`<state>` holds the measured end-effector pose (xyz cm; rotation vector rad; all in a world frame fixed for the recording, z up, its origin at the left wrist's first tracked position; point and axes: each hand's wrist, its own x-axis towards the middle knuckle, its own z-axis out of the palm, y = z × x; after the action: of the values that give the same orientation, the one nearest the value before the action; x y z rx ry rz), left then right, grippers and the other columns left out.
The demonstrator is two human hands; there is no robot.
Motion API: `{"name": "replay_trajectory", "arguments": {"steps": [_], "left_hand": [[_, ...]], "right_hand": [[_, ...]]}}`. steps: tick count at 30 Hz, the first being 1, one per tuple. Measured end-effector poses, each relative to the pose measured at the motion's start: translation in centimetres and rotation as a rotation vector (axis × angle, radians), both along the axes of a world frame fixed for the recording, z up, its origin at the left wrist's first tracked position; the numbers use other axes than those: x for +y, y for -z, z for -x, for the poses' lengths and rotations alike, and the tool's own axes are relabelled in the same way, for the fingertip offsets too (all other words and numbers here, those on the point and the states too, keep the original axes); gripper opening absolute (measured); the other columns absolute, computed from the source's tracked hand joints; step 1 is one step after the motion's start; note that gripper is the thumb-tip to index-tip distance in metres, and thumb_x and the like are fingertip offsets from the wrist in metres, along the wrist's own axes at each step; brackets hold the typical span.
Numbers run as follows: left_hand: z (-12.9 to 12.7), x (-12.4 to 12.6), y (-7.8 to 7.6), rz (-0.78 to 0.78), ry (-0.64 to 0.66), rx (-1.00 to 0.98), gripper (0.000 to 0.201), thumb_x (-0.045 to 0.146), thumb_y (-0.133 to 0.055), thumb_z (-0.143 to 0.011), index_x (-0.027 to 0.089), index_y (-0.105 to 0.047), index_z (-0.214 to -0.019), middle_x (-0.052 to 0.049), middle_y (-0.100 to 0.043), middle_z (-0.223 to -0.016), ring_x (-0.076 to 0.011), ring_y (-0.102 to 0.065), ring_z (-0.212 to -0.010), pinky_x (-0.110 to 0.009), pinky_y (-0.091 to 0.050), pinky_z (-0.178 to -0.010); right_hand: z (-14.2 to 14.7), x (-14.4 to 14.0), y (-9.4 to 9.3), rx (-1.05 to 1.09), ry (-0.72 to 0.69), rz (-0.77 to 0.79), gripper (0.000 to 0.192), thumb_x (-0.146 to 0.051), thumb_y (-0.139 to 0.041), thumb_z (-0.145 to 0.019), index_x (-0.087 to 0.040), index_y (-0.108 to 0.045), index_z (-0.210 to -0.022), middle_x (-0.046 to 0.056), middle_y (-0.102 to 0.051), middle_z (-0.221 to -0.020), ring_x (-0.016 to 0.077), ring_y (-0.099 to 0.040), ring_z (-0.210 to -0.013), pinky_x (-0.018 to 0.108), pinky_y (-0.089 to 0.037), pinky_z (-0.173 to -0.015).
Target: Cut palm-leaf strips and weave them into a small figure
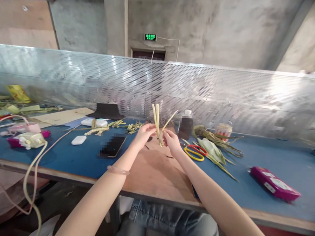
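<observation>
Both my hands meet above a brown board (154, 170) on the blue table (263, 155). My left hand (144, 133) and my right hand (171, 140) pinch a small bundle of pale yellow-green leaf strips (157, 123) at its lower end. The strips stand up and fan apart, two upright on the left and one leaning right. A pink bangle (117, 171) sits on my left wrist.
A dark phone (113, 146) lies left of the board; a white earbud case (78, 140) and cables lie further left. Scissors with red and yellow handles (195, 152), green leaves (214, 151), a bottle (186, 126) and a magenta box (274, 183) are on the right. A perforated metal screen (227, 97) backs the table.
</observation>
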<state>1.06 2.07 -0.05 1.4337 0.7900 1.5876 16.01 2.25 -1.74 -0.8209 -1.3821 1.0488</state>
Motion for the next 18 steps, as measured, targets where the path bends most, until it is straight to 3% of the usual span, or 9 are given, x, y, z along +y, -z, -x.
{"name": "replay_trajectory", "arguments": {"steps": [4,9,14,18], "left_hand": [[0.1,0.1,0.0,0.007,-0.022,-0.089,0.027,0.028,-0.072,-0.063,0.014,-0.066,-0.087,-0.006,-0.068,-0.087,-0.0163,-0.063,-0.078,-0.035,-0.051,-0.077],[0.5,0.2,0.0,-0.010,-0.003,-0.187,0.028,0.027,-0.072,-0.064,0.013,-0.064,-0.087,-0.005,-0.067,-0.085,-0.0154,-0.064,-0.077,-0.032,-0.052,-0.075],[0.4,0.0,-0.1,0.047,0.017,-0.155,0.028,0.025,-0.072,-0.065,0.012,-0.064,-0.088,-0.007,-0.067,-0.086,-0.0153,-0.064,-0.076,-0.030,-0.051,-0.073],[0.3,0.1,0.0,0.051,-0.017,-0.099,0.027,0.030,-0.068,-0.069,0.012,-0.065,-0.089,-0.008,-0.067,-0.090,-0.0169,-0.064,-0.080,-0.028,-0.052,-0.069]], "right_hand": [[-0.1,0.8,0.5,-0.310,0.158,-0.276,0.029,-0.031,-0.049,-0.075,-0.015,-0.067,-0.092,0.004,-0.060,-0.082,0.0131,-0.050,-0.066,0.029,-0.043,-0.067],[-0.2,1.1,0.9,-0.548,0.228,-0.455,0.041,-0.021,-0.053,-0.073,-0.018,-0.059,-0.113,0.006,-0.063,-0.092,0.0200,-0.054,-0.083,0.042,-0.039,-0.086],[-0.1,0.8,1.1,-0.613,0.131,-0.571,0.052,-0.017,-0.050,-0.077,-0.025,-0.047,-0.129,0.003,-0.065,-0.092,0.0193,-0.055,-0.085,0.042,-0.039,-0.087],[-0.1,0.6,1.2,-0.587,0.038,-0.567,0.056,-0.013,-0.044,-0.079,-0.023,-0.042,-0.133,0.003,-0.064,-0.083,0.0148,-0.056,-0.070,0.032,-0.046,-0.073]]}}
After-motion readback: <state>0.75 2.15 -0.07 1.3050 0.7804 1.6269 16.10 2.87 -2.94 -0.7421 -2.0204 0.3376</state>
